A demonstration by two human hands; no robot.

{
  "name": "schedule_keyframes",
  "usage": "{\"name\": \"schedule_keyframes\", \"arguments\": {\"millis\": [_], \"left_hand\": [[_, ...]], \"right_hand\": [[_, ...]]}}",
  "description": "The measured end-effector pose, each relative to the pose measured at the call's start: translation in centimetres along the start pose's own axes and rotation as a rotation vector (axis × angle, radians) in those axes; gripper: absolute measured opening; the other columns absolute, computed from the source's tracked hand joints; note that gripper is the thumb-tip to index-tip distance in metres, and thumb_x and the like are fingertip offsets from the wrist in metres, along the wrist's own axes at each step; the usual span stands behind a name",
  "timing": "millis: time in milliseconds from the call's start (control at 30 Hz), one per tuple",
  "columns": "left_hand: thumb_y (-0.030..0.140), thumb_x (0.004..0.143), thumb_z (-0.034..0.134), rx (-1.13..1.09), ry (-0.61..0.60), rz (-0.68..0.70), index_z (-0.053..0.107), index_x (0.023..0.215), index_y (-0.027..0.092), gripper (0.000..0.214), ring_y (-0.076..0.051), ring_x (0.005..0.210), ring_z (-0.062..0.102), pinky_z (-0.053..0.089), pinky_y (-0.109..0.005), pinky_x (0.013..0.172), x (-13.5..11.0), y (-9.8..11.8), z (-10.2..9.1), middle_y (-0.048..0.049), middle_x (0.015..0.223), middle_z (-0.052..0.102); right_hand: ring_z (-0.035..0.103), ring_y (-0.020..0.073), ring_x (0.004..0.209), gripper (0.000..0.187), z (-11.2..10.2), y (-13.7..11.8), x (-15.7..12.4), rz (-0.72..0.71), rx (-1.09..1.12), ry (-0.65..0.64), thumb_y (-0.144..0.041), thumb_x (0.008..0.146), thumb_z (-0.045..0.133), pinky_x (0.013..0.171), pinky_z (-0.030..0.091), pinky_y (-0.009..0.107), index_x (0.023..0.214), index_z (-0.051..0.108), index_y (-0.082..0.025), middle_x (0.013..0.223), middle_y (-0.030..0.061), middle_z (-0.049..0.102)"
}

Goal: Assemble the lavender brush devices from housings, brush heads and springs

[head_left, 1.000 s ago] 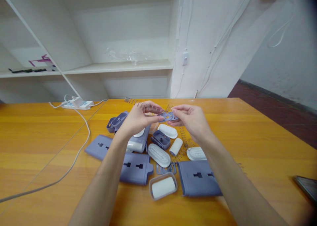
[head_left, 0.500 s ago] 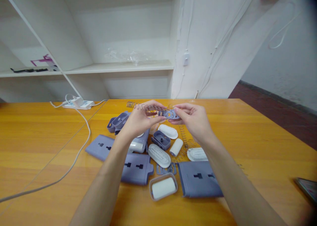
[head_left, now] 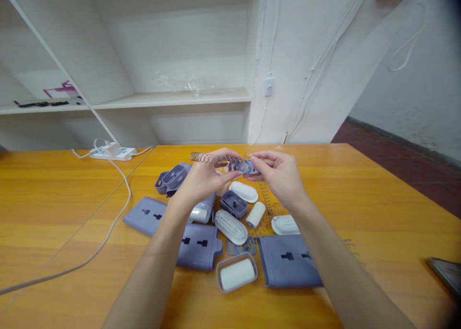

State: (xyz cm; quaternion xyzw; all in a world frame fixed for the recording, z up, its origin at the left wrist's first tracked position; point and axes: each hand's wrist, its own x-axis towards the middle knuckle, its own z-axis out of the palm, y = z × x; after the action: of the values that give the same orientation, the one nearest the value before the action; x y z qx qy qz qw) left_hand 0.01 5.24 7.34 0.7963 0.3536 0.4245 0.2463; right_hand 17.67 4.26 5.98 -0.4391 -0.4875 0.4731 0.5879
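Above the back of the table, my left hand point(head_left: 201, 177) and my right hand point(head_left: 283, 173) pinch a small grey-blue plastic part point(head_left: 248, 167) from its two sides. A long metal coil spring point(head_left: 206, 158) runs from this part leftward over the back of my left hand, its far end free. Where the spring meets the part is too small to make out. Below the hands lie a grey-blue oval cup point(head_left: 234, 204), white oval bristled pads point(head_left: 231, 227) and a white cylinder point(head_left: 256, 215). More thin springs point(head_left: 266, 199) lie near my right wrist.
Flat grey-blue panels with black slots point(head_left: 200, 245) lie by my left forearm, another panel point(head_left: 290, 261) by my right. A clear tray point(head_left: 236, 288) with a white block stands in front. A power strip point(head_left: 113, 151) and cable point(head_left: 126, 185) are at left, a dark-edged device point(head_left: 444, 274) at right.
The free end of the spring has shifted slightly right, and its coils sit closer together. Both hands keep their pinch on the plastic part. The view has moved a little.
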Motion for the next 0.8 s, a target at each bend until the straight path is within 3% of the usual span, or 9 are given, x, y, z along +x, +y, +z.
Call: {"name": "schedule_keyframes", "arguments": {"millis": [233,467,800], "left_hand": [[0.018,0.078,0.068,0.169,0.012,0.063,0.067,0.099,0.019,0.021,-0.017,0.091,0.068,0.053,-0.03,0.085,0.04,0.1,-0.01,-0.0028,0.096,0.073],[0.019,0.077,0.067,0.282,0.041,0.098,0.066,0.097,0.019,0.019,-0.018,0.091,0.066,0.051,-0.031,0.084,0.01,0.45,0.07,-0.0034,0.094,0.071],[0.019,0.077,0.066,0.195,0.04,0.063,0.066,0.107,0.019,0.03,-0.02,0.1,0.065,0.052,-0.034,0.089,-0.21,-0.31,0.01,-0.006,0.106,0.071]], "right_hand": [[0.072,0.0178,0.059,0.016,0.3,0.09,0.0,-0.017,-0.037,0.028,-0.026,0.074,0.072,0.055,0.063,0.028,0.083,0.069,-0.014,0.074,0.0047,0.075],[0.072,0.0173,0.06,0.013,0.45,0.05,-0.06,-0.016,-0.039,0.045,-0.022,0.075,0.069,0.055,0.063,0.027,0.084,0.068,-0.013,0.078,0.0062,0.076],[0.072,0.0161,0.061,0.022,0.12,0.32,0.12,0.047,0.092,-0.066,-0.026,0.068,0.079,0.063,0.063,0.029,0.082,0.07,-0.013,0.075,0.005,0.075]]}}
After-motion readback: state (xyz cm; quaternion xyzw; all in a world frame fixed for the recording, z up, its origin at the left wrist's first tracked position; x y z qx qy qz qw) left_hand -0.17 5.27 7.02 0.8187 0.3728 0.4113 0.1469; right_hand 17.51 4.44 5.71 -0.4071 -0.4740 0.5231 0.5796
